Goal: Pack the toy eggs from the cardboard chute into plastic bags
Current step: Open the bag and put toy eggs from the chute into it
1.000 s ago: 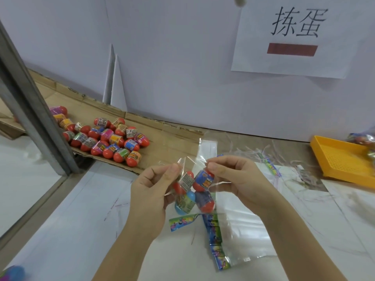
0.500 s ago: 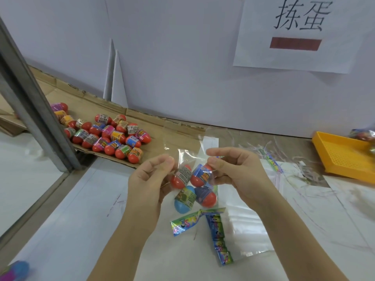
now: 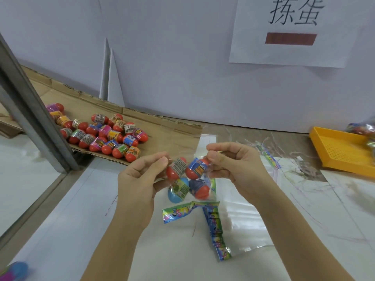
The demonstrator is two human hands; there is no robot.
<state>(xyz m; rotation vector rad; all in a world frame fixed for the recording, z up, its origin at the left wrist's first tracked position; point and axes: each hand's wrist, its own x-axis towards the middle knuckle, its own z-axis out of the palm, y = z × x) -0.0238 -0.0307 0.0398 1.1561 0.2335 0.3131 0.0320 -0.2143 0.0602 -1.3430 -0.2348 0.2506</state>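
A clear plastic bag (image 3: 189,180) hangs between my hands above the white table, holding several toy eggs: red ones on top, a blue egg (image 3: 177,190) and a dark one below. My left hand (image 3: 140,179) pinches the bag's top left edge. My right hand (image 3: 233,169) pinches its top right edge, fingers curled. Several more red eggs (image 3: 109,136) with coloured wrappers lie in a heap on the brown cardboard chute (image 3: 166,136) at the left.
A stack of empty clear bags (image 3: 241,224) with colourful header strips (image 3: 217,230) lies under my hands. A yellow mesh tray (image 3: 343,151) sits at the right, a filled bag (image 3: 363,128) behind it. A grey metal post (image 3: 34,118) slants at the left. Paper shreds litter the back.
Both hands have kept their pinch on the bag's mouth and drawn slightly together and upward; the bag of eggs hangs a little higher above the stack.
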